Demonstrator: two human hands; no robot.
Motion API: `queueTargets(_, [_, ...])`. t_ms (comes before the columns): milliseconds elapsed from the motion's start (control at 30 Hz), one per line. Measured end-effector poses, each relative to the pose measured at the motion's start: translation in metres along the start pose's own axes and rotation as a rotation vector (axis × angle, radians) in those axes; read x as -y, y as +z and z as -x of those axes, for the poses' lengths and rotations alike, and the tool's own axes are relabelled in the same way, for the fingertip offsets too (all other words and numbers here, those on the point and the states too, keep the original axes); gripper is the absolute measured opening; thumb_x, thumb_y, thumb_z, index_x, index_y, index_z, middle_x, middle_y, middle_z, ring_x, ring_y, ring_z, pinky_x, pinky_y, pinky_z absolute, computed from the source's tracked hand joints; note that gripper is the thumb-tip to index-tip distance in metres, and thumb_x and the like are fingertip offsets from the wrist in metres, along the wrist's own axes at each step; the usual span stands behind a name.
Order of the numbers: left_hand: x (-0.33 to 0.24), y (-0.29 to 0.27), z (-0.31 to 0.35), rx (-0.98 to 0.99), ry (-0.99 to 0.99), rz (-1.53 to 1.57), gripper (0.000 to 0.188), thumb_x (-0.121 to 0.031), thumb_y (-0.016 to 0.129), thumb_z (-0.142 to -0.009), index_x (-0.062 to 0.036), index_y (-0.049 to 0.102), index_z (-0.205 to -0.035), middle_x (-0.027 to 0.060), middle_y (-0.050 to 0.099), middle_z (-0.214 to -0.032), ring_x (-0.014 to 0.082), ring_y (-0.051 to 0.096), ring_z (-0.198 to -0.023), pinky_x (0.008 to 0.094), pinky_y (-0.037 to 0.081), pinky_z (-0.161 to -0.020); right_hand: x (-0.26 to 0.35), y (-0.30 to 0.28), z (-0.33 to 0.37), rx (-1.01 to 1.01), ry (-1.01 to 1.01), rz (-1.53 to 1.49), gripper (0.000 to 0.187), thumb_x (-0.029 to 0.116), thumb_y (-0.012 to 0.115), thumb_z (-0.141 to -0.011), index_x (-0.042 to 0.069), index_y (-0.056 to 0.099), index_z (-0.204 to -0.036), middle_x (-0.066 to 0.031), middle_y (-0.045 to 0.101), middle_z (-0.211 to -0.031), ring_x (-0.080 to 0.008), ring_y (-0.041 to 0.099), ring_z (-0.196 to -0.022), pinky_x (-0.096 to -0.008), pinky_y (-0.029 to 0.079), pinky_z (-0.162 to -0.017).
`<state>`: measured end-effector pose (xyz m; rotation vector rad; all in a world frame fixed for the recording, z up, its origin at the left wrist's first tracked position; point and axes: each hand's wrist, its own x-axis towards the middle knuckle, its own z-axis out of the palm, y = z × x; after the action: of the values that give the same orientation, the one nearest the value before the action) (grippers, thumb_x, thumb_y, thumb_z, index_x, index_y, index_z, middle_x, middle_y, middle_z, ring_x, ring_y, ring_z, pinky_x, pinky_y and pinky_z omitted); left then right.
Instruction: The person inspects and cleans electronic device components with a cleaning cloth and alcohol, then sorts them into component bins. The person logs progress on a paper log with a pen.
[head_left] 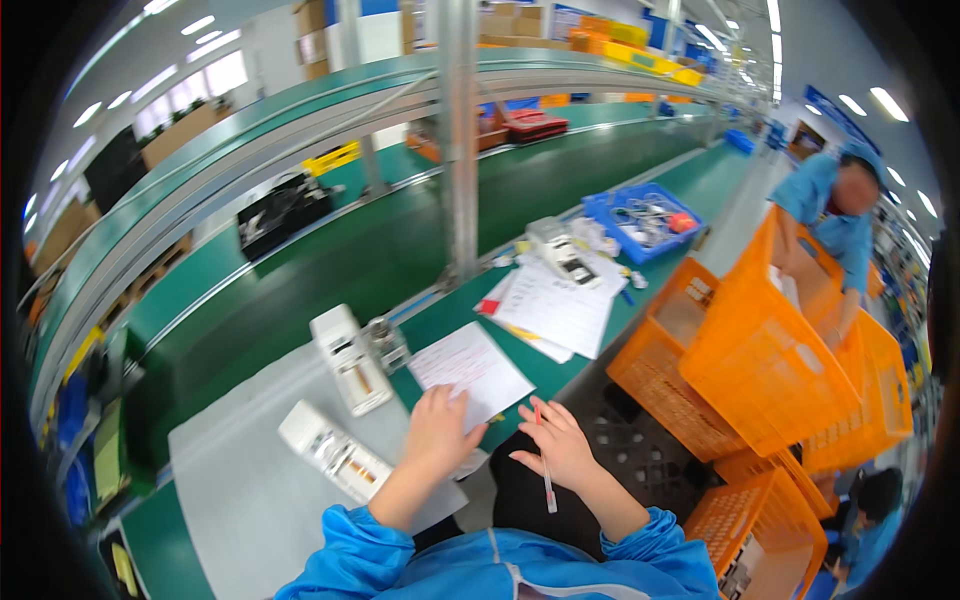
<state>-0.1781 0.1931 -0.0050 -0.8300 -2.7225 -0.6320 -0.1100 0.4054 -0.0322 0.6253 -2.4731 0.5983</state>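
Note:
My left hand rests at the near edge of a handwritten sheet of paper, its fingers stretched over the paper. In my right hand, a slim clear pen with red ink lies across the fingers, tilted and off the paper. Left of the paper, a white oblong device lies on a grey mat. A second white device sits nearer me, close to my left forearm. Between the first device and the paper stands a small clear and metallic object.
Farther right lie stacked papers with another white device on top. Beyond is a blue basket of small parts. Orange crates stand right of the bench, where a co-worker reaches in. A metal post rises behind the bench.

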Motion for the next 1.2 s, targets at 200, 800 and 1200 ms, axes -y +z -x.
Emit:
queueTargets(200, [-0.013,-0.084,0.106,0.026,-0.043,0.043,0.055,-0.031,0.072,-0.078,-0.0046,0.054,-0.123,0.0209,0.048,-0.127,0.0399,0.043,-0.121,0.0485,0.037,-0.100,-0.004,0.051,-0.006,0.317,0.098,-0.023,0.054,0.037,0.072,-0.076,0.003,0.056,-0.114,-0.0148,0.057,-0.127,-0.0321,0.044,-0.128,-0.0540,0.021,-0.110])
queueTargets(800, [0.128,-0.127,0.174,-0.004,-0.677,0.038,0.091,-0.037,0.076,-0.074,0.0073,0.031,-0.139,0.0289,0.039,-0.137,0.0434,0.038,-0.127,0.0439,0.036,-0.105,0.096,0.078,-0.023,0.146,-0.044,-0.114,0.043,0.015,0.078,-0.065,0.002,0.057,-0.101,-0.0161,0.060,-0.115,-0.0330,0.056,-0.103,-0.0449,0.044,-0.086])
queueTargets(1200, [0.203,-0.105,0.114,0.091,-0.546,0.447,0.096,-0.035,0.084,-0.062,0.0070,0.038,-0.134,0.0274,0.043,-0.132,0.0382,0.045,-0.122,0.0404,0.035,-0.105,0.092,0.098,-0.057,-0.036,0.493,-0.559,0.023,0.003,0.065,-0.079,0.003,0.059,-0.102,-0.0146,0.058,-0.090,-0.0284,0.059,-0.084,-0.0350,0.050,-0.075])
